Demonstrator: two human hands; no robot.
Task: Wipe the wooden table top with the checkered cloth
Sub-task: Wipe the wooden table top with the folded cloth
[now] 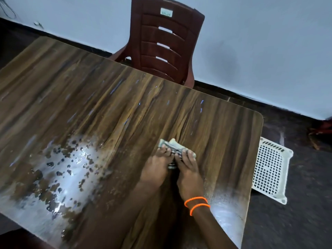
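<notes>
Plain home room: wooden table (161, 108), plastic chair (161, 44), bare wall (260, 42)

A dark reddish-brown plastic chair with a slatted back (161, 44) stands at the far side, its backrest carrying a small pale label near the top. Behind it runs a pale bluish-white wall (260, 42) with a black skirting strip (251, 97) along its foot. A white perforated plastic stool (269, 168) sits on the dark floor (296, 221) at the right. A thin dark cable (8, 9) hangs on the wall at the upper left.
</notes>
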